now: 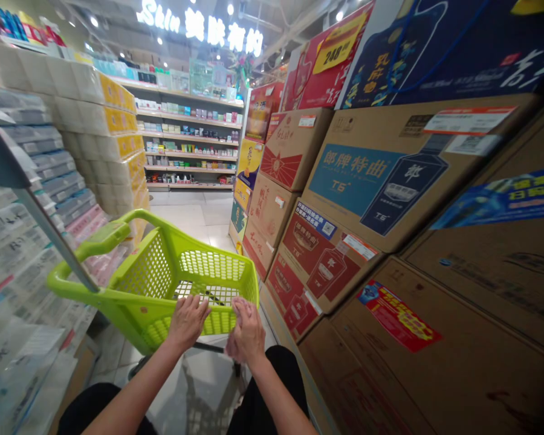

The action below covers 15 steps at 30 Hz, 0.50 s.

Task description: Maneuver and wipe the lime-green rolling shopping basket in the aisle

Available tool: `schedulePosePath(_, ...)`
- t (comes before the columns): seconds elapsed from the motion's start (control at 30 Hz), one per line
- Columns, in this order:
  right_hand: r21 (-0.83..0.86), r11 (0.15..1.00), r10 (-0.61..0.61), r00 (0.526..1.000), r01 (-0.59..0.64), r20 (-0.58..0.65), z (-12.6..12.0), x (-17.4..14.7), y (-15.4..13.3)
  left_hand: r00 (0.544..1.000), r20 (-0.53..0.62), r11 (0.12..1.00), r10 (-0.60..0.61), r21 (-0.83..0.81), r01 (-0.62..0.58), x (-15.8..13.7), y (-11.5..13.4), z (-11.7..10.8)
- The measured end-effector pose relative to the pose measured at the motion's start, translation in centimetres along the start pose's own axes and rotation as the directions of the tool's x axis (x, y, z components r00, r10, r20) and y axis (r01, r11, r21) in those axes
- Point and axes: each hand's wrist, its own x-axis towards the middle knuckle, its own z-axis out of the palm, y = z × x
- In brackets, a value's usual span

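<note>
A lime-green plastic shopping cart (154,307) stands right in front of me, with its perforated basket facing up and a grey metal pole rising on its left. My left hand (189,321) is curled over the near rim of the basket, its fingers on the inner side. At the corner of the same rim is my right hand (248,331), closed round a crumpled pinkish cloth (232,347) that hangs below the palm and pokes out above the fingers. A dark strip shows on the basket's floor; I cannot make out what it is.
Stacked cardboard cartons (344,175) line the right side closely. Tissue packs (113,121) and wrapped bundles (58,157) are piled on the left. Tiled floor (194,211) runs between them to shelves (190,124) of small goods at the back.
</note>
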Motion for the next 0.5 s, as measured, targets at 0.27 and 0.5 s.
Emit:
schedulePosePath(0.27,-0.060,0.996,0.066,0.996,-0.062,0.062,1.7,0.7,-5.3,0.999,-0.020,0.999,-0.037,-0.017,0.036,-0.9,0.7,-0.1)
schedulePosePath(0.5,-0.164,0.986,-0.002,0.995,0.019,0.104,0.2,1.0,-2.5,0.999,-0.003,0.998,0.048,-0.038,-0.049,-2.0,-1.8,-1.1)
